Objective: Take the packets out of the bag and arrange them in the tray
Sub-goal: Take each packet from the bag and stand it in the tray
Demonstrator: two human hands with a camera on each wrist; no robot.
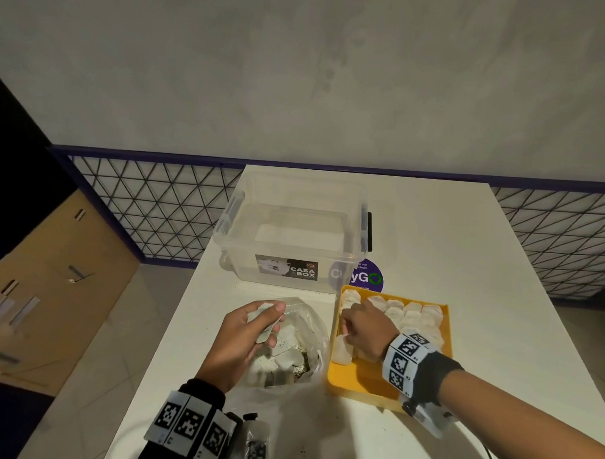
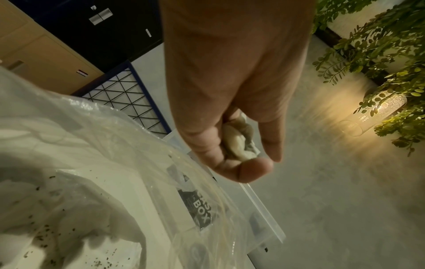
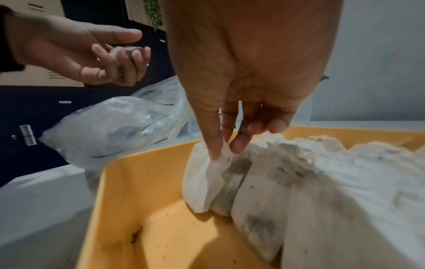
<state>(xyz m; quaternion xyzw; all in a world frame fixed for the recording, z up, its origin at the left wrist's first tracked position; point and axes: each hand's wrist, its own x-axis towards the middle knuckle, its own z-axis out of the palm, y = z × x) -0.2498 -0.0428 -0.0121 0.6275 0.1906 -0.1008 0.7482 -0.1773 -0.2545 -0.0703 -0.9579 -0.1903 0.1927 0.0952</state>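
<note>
The right hand's (image 3: 248, 72) thumb and forefinger pinch the top edge of a white packet (image 3: 207, 174), which stands upright at the near end of the left column inside the yellow tray (image 3: 128, 209); the other fingers hang loosely curled just above the neighbouring packets. That pinched packet touches the next one beside it, and its lower end rests on the tray floor, where dark specks lie scattered. Behind it, rows of white packets (image 1: 411, 314) fill the far part of the tray, packed side by side, while the near part of the tray is bare orange-yellow plastic.

The left hand (image 1: 246, 333) curls its fingers round a small bunch of crumpled packets (image 2: 239, 143), the thumb pressed over the top of them; how many it holds cannot be told. This hand hovers above the open mouth of the clear plastic bag (image 1: 301, 335), which lies on the white table (image 1: 465, 242) just left of the tray and holds more packets and loose dark crumbs.

Beyond the bag stands a clear storage box (image 1: 294, 229) with a label reading "CASA BOX", and a round purple sticker (image 1: 364, 276) shows on the table beside it. Both wrists wear bands printed with black-and-white markers.
</note>
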